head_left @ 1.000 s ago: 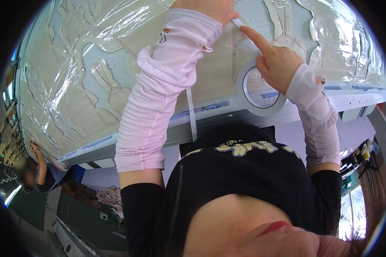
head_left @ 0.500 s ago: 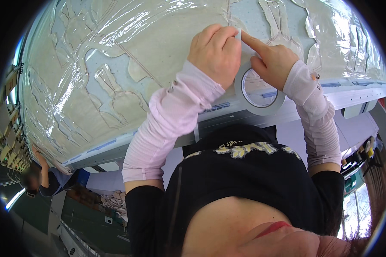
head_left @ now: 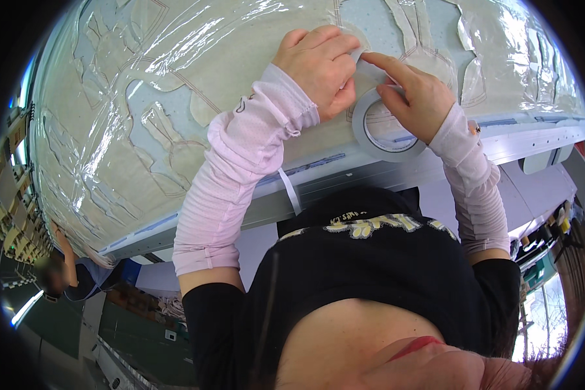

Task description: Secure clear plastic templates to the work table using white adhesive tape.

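A grey-white roll of tape (head_left: pixel 364 133) stands over the near edge of the plastic-covered cloth (head_left: pixel 266 55). My right hand (head_left: pixel 422 104) holds the roll, its thumb by the ring and its index finger stretched along the tape drawn off it. My left hand (head_left: pixel 318 71), its fingers curled, pinches the free end of the tape where it meets that index fingertip. Part of this grip is hidden behind the fingers. Beneath both hands the clear film is wrinkled and shiny over beige cut-out pieces.
A metal rail (head_left: pixel 331 185) runs along the table's near edge, with a narrow white strip (head_left: pixel 289 188) hanging over it. Bluish tape pieces (head_left: pixel 315 164) lie along the border. Another person (head_left: pixel 62 273) reaches toward the table's far left end. Shelving (head_left: pixel 13 195) stands behind.
My left hand has shifted a little left and turned, its thumb now showing. The tape between my hands has tilted, and the roll has moved slightly up and left.
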Available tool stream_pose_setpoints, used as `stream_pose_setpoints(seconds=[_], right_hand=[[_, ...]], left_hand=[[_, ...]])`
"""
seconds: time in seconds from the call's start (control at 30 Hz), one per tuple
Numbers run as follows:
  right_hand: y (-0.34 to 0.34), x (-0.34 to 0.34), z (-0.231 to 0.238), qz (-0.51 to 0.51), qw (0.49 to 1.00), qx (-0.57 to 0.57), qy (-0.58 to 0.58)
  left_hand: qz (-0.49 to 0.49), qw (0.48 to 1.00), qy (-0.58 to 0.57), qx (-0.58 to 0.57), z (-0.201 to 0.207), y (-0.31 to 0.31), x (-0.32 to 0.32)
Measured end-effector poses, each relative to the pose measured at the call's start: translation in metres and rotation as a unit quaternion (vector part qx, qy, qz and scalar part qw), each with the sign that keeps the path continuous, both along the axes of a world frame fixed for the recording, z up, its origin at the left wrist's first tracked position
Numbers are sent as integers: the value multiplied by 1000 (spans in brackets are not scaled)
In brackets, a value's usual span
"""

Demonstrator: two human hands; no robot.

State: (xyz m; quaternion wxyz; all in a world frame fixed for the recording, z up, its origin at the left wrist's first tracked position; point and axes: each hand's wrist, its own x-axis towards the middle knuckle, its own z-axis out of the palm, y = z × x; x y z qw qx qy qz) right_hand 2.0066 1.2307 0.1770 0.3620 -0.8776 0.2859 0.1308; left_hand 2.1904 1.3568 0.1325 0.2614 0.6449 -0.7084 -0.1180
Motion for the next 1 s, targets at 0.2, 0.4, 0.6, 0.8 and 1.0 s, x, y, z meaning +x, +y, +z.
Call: stream_pose_setpoints(seconds=[0.2, 0.4, 0.6, 0.8, 1.0], right_hand=[[6, -3, 0, -87, 996, -5, 7], [8, -2, -7, -63, 995, -56, -62], [19, 6, 4, -51, 994, -73, -65], [41, 20, 27, 3, 995, -87, -40], [51, -3, 55, 46, 993, 29, -105]], left_hand=[[-30, 1000, -1, 0, -8, -1, 5], [-52, 999, -2, 5, -10, -4, 7], [-56, 997, -23, 38, -10, -6, 10], [-52, 996, -42, 58, -4, -7, 11], [-77, 992, -85, 44, -9, -4, 7]])
